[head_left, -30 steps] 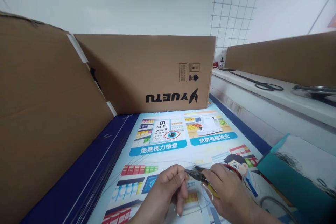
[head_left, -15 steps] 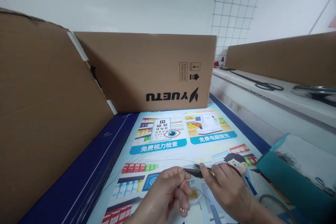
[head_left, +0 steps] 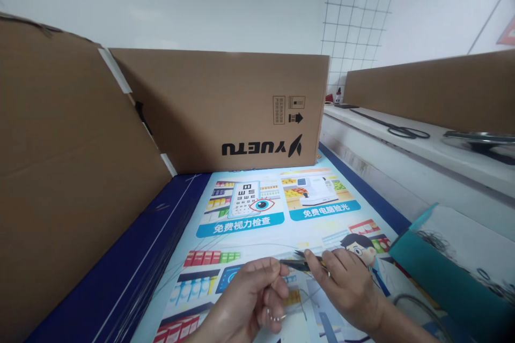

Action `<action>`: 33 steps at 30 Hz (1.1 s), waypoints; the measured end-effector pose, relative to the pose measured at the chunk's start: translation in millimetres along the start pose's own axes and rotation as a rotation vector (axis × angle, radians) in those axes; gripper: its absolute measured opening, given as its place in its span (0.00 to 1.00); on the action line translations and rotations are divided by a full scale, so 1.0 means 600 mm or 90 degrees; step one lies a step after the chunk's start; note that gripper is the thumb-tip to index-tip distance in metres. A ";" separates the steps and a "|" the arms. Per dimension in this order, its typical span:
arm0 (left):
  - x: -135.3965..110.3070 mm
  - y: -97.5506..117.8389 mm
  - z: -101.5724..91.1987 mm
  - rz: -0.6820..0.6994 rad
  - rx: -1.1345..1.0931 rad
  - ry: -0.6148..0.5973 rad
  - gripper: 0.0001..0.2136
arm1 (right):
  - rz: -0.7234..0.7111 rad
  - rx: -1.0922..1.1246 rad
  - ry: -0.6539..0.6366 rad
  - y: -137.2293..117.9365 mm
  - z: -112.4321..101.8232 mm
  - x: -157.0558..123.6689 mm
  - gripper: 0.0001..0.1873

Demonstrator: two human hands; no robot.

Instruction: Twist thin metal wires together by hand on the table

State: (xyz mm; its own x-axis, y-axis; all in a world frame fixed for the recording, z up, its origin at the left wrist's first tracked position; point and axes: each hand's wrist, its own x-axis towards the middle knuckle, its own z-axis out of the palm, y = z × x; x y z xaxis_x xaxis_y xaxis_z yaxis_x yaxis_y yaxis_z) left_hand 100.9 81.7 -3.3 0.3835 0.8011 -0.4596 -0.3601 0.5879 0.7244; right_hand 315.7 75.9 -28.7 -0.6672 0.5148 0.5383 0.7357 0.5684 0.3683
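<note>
Holding needle-nose pliers with their slim tips turned left, the right hand sets them against the left hand, both at the near middle of the surface. The right hand's grip is wrapped around the pliers, forefinger laid along them, probably to steady the tips. The left hand's grip is pinched, thumb against forefinger, on what looks like a thin wire; slender tips seem suited to so fine a piece, though the exact contact is too small to tell. Small silvery pieces show at its curled lower fingers, perhaps tucked aside.

Beneath the hands lies a printed poster, likely a cover. To the right, a teal box holds tangled wire bits, apparently within easy reach. Farther right, scissors rest on a white ledge. At the far side stands a cardboard box with upside-down lettering, seemingly joined by white tape to a cardboard panel at left, perhaps as a screen.
</note>
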 end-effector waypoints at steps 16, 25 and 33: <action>0.019 0.018 -0.014 0.198 0.338 0.062 0.10 | 0.565 0.778 -0.172 -0.002 -0.005 0.024 0.11; 0.019 0.004 -0.009 0.209 0.443 0.081 0.12 | 0.665 1.164 -0.237 -0.038 -0.029 0.042 0.07; 0.009 -0.010 0.008 0.199 0.193 0.054 0.13 | 0.705 1.216 -0.094 -0.059 -0.002 0.029 0.06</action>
State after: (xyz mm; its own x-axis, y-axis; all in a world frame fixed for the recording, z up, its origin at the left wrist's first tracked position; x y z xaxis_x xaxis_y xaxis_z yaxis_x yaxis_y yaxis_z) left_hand 109.2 81.9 -7.8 0.2203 0.9489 -0.2261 -0.1774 0.2669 0.9473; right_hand 278.2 64.2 -31.5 -0.2551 0.9579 -0.1315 -0.1806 -0.1808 -0.9668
